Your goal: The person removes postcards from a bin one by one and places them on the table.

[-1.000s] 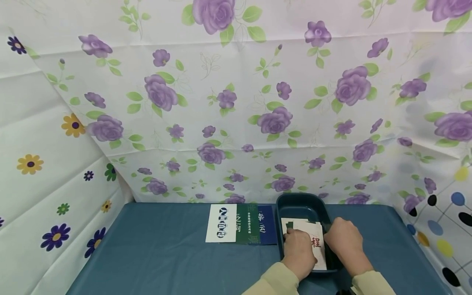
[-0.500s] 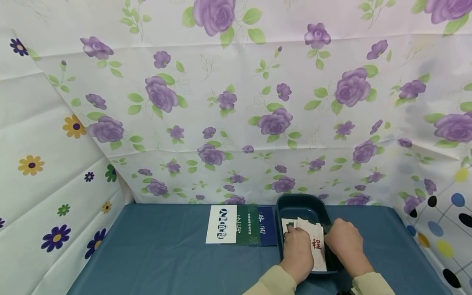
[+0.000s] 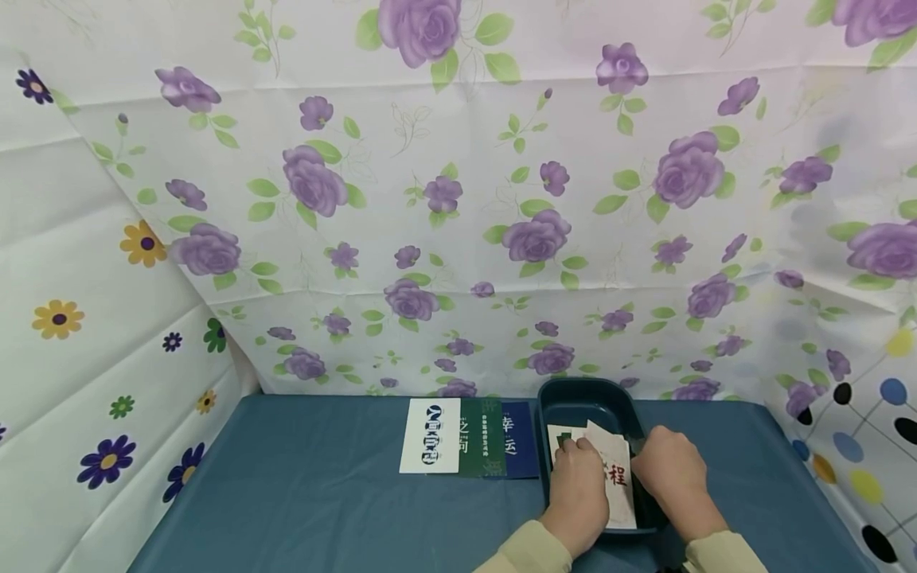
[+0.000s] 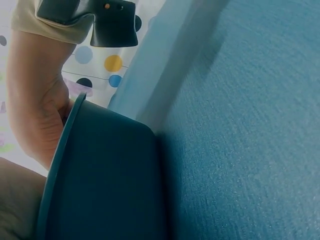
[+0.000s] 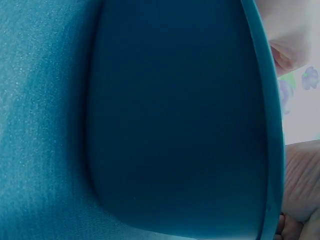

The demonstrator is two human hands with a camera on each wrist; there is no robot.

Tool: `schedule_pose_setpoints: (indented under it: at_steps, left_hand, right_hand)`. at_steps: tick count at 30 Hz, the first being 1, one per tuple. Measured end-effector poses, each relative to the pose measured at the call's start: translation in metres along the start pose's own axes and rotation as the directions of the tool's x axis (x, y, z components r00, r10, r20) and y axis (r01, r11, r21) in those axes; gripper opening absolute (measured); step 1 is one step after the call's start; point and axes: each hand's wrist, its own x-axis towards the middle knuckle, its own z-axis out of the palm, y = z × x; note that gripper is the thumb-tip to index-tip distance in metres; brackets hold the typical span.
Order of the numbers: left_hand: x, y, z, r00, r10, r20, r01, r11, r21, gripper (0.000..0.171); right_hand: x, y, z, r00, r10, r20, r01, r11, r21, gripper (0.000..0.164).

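Observation:
A dark blue-green tray point(image 3: 589, 390) stands on the cloth and holds a small pile of printed cards. The top card point(image 3: 619, 513) is whitish with red characters, and a green-marked card point(image 3: 555, 434) shows under its left side. Reaching over the tray's left part, my left hand point(image 3: 576, 493) pinches at the pile, with its thumb hidden behind the hand. My right hand point(image 3: 669, 473), fingers curled, grips the tray's right rim; those fingertips are hidden in the head view. Both wrist views face the tray's near wall point(image 4: 110, 175), with my right hand point(image 5: 302, 182) just above its rim.
Left of the tray, white point(image 3: 437, 434), green point(image 3: 483, 450) and blue point(image 3: 521, 446) cards overlap in a row on the blue cloth point(image 3: 308, 485). Flower-printed curtains point(image 3: 458, 239) rise behind the table and along its sides.
The whitish card's top edge has lifted and slanted to the right across the pile. My left fingers have shifted slightly on the cards; my right hand has stayed at the rim.

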Motion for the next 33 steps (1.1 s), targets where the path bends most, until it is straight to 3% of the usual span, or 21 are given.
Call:
schedule_pose_setpoints:
  at_steps: [6, 9, 14, 16, 24, 33]
  left_hand:
    - [-0.001, -0.001, -0.005, 0.999, 0.025, -0.033, -0.026, 0.999, -0.025, 0.037]
    - [-0.001, -0.003, -0.008, 0.998, 0.058, -0.032, -0.061, 0.994, -0.088, 0.038]
    - [0.001, -0.009, -0.012, 0.989, 0.144, -0.021, -0.145, 0.953, -0.267, 0.036]
    - [0.001, -0.011, -0.014, 0.987, 0.159, 0.000, -0.151, 0.934, -0.324, 0.034]
    - [0.000, -0.016, -0.019, 0.994, 0.094, 0.064, -0.054, 0.883, -0.466, 0.022]
    - [-0.002, -0.029, -0.023, 0.999, 0.038, 0.014, -0.026, 0.864, -0.503, 0.015]
  right_hand:
    - [0.000, 0.001, -0.002, 1.000, -0.011, -0.011, 0.011, 1.000, 0.003, 0.024]
    - [0.000, 0.001, -0.004, 1.000, -0.012, -0.010, 0.012, 1.000, 0.010, 0.024]
    - [0.000, 0.002, -0.006, 1.000, -0.003, -0.029, 0.003, 1.000, 0.014, 0.025]
    - [0.001, 0.002, -0.005, 1.000, 0.005, -0.029, -0.005, 1.000, 0.011, 0.026]
    - [0.000, 0.002, -0.003, 1.000, 0.015, -0.026, -0.015, 1.000, 0.002, 0.023]
    - [0.000, 0.001, 0.002, 1.000, -0.001, -0.020, 0.001, 1.000, -0.003, 0.024]
